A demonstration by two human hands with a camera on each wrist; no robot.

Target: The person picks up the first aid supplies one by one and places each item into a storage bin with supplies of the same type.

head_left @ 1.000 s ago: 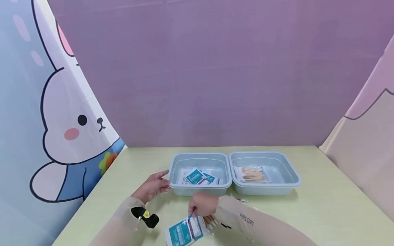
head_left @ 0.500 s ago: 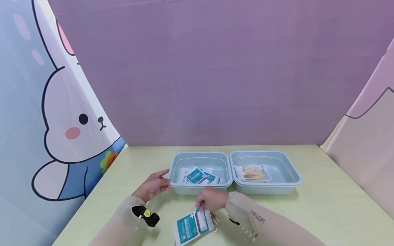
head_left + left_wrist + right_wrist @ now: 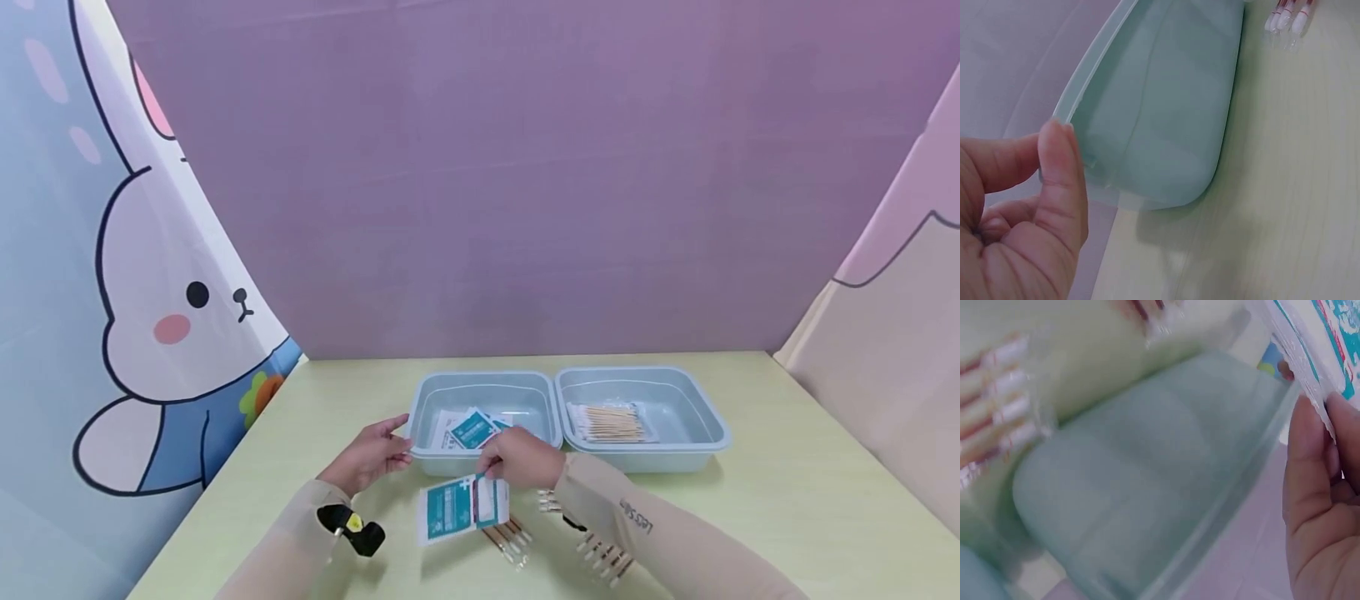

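My left hand (image 3: pixel 371 457) pinches the left end of the rim of a pale blue plastic bin (image 3: pixel 444 465), thumb on the near side. In the left wrist view the thumb lies against the bin's lip (image 3: pixel 1072 103). My right hand (image 3: pixel 521 458) pinches one edge of a flat teal-and-white packet (image 3: pixel 452 508), held above the table in front of the bin. The right wrist view shows the packet's crimped edge (image 3: pixel 1302 359) between thumb and finger. Inside the bin lie several similar packets (image 3: pixel 474 427), partly hidden by the right hand.
A second pale blue bin (image 3: pixel 645 459) stands right beside the first, holding clear-wrapped wooden-stick cotton swabs (image 3: pixel 613 423). On the table (image 3: pixel 795 500) in front are clear-wrapped brown-stemmed swabs with white tips (image 3: pixel 513 540), with more such swabs (image 3: pixel 603 557) partly under the right forearm.
The right hand has lifted the packet up and away from me toward the left bin, uncovering brown-stemmed swabs on the table. The left hand keeps its place on the rim.
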